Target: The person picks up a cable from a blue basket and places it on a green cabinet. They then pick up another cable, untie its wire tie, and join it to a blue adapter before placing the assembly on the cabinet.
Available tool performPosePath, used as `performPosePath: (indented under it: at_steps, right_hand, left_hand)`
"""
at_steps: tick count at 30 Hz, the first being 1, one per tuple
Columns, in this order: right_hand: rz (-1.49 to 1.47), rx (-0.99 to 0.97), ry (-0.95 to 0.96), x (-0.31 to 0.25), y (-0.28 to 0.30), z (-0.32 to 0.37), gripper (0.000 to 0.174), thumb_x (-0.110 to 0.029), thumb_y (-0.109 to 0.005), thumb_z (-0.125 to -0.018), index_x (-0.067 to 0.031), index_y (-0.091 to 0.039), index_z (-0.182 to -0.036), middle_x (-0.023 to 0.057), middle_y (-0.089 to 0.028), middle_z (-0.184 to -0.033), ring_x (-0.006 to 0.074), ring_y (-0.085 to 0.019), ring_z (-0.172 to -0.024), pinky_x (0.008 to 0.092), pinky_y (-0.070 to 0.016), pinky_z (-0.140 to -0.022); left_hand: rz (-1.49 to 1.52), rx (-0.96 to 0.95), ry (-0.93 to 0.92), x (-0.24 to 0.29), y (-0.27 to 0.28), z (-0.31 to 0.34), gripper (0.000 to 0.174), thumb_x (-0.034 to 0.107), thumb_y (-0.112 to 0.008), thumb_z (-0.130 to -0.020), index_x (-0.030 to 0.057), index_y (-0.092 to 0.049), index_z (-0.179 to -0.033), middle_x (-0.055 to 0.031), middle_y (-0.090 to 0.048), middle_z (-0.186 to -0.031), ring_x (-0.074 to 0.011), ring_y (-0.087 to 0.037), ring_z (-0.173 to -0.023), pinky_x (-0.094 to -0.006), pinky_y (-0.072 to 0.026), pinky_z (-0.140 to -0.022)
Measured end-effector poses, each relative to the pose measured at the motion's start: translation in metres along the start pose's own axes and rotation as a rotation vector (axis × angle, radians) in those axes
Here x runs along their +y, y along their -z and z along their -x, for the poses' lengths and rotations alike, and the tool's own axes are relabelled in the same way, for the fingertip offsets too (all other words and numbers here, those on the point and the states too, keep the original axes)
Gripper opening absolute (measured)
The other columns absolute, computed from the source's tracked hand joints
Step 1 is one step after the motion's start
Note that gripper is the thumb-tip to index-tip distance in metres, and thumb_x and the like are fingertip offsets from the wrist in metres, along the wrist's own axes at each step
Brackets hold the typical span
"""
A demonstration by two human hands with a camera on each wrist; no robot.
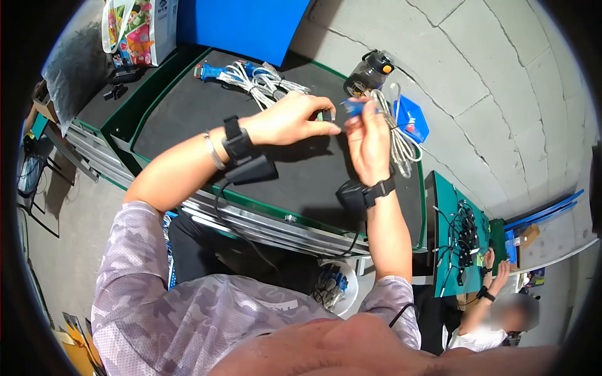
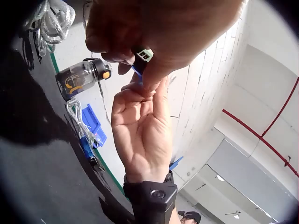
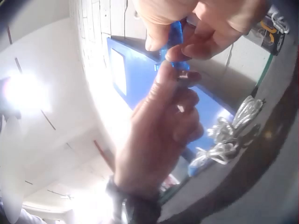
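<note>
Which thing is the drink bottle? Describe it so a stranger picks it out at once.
Find the dark-topped workbench by the pale wall. On its wall side, next to the small blue tray, is the drink bottle: see-through body and, unlike its neighbours, a black lid with an orange patch.

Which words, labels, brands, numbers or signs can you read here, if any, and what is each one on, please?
None can be read with certainty.
Carrier bag: print too small.
Bottle: orange mark, too blurred.
Camouflage shirt: pale lettering, too blurred.
White sheet: washed out; no text shows.
</note>
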State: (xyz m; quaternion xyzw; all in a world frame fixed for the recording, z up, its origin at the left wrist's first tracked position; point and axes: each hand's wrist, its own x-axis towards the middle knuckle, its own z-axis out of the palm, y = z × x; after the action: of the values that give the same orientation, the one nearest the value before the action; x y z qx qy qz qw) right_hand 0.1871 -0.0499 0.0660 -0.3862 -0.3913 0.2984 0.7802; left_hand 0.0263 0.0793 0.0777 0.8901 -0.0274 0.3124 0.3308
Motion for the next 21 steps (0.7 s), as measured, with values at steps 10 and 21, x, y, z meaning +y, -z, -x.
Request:
performPosePath:
  at_steps: [10, 21]
  right_hand:
    - [-0.643, -0.086, -0.347, -0.012, 0.004, 0.001, 0.043, -0.044, -0.057, -0.096, -0.0055, -0.059, -0.113, 0.0002, -0.055, -0.086, 0.0082, -0.046, -0.069, 0.0239, -0.0394, -0.067]
    - [-0.563, -0.081, -0.342, 0.001, 0.003, 0.006, 0.040, -0.041, -0.056, -0.097, -0.0057, -0.058, -0.116, 0.0010, -0.057, -0.087, 0.0095, -0.049, -0.071, 0.0249, -0.0425, -0.070]
  left_hand:
    - [0.545, 0.007, 0.138, -0.013, -0.006, 0.000, 0.038, 0.010, -0.072, -0.087, 0.0047, -0.055, -0.120, 0.0002, -0.057, -0.089, -0.0061, -0.058, -0.080, -0.0233, -0.0486, -0.070]
    - [0.579, 0.044, 0.045, -0.005, -0.004, 0.001, 0.040, 0.003, -0.074, -0.083, 0.0043, -0.059, -0.120, 0.0004, -0.061, -0.108, -0.0048, -0.051, -0.085, -0.0233, -0.0460, -0.075]
